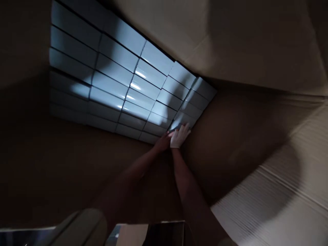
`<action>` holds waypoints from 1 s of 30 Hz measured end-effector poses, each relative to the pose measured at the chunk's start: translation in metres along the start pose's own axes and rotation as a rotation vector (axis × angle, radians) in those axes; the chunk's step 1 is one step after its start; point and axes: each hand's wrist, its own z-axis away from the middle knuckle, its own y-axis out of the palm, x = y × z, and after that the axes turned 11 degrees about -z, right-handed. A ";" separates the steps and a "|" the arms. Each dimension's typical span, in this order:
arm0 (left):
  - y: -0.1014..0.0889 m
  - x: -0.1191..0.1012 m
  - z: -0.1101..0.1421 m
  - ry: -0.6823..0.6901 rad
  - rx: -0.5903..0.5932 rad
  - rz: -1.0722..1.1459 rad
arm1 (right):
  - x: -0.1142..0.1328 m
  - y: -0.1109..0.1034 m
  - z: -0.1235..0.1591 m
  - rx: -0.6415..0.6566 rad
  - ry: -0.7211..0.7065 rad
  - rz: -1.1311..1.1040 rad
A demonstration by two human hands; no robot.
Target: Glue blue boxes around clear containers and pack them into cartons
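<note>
White boxes, small and flat-topped, lie side by side in rows at the bottom of a large cardboard carton. My right hand, in a pale glove, rests on the near corner of the last row with its fingers stretched out over a white box. Close against it on the left is my left hand, which looks bare, at the edge of the same corner. Its fingertips are in shadow and partly covered by the right hand, so its grip is hidden. A narrow dark gap shows just beyond the fingers.
Tall carton walls surround the boxes, and the near wall is in deep shadow. At the right, a corrugated cardboard flap slants outward. The brown carton floor or inner side shows beside the last row. Light falls unevenly across the box tops.
</note>
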 end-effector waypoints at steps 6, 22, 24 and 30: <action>0.015 -0.008 0.011 0.100 0.036 -0.032 | 0.056 -0.019 -0.102 -0.101 -0.212 0.140; -0.017 -0.041 -0.062 -0.013 -0.126 -0.080 | 0.071 -0.098 -0.235 -0.243 -0.424 0.077; -0.012 -0.025 -0.082 -0.015 -0.128 -0.074 | 0.071 -0.090 -0.250 -0.281 -0.425 0.099; 0.001 -0.010 -0.094 -0.021 -0.113 -0.038 | 0.065 -0.068 -0.247 -0.281 -0.399 0.123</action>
